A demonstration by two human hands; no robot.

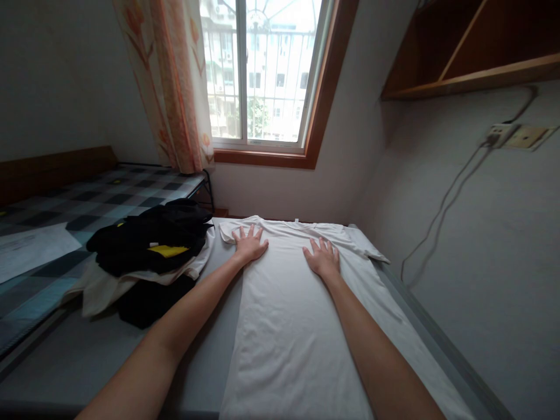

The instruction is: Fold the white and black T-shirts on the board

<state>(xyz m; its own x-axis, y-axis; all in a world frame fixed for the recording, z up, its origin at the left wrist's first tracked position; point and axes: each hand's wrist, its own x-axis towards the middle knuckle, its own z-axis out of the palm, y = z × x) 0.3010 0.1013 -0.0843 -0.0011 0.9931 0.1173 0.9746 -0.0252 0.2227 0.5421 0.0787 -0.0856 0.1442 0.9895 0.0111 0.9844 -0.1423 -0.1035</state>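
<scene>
A white T-shirt (293,315) lies spread out on the grey table (201,356), its collar at the far end and its hem toward me. My left hand (251,245) rests flat on the shirt near its left shoulder, fingers spread. Near the right shoulder, my right hand (322,258) lies palm down on the cloth, also with fingers apart. Neither hand grips the fabric. Slight wrinkles run along the shirt's body and right side.
Left of the shirt sits a heap of black and white clothes (153,239). Beyond it is a bed with a checked cover (109,186) and a paper sheet (35,248). A power cord (441,204) hangs down the right wall below a wooden shelf (476,73).
</scene>
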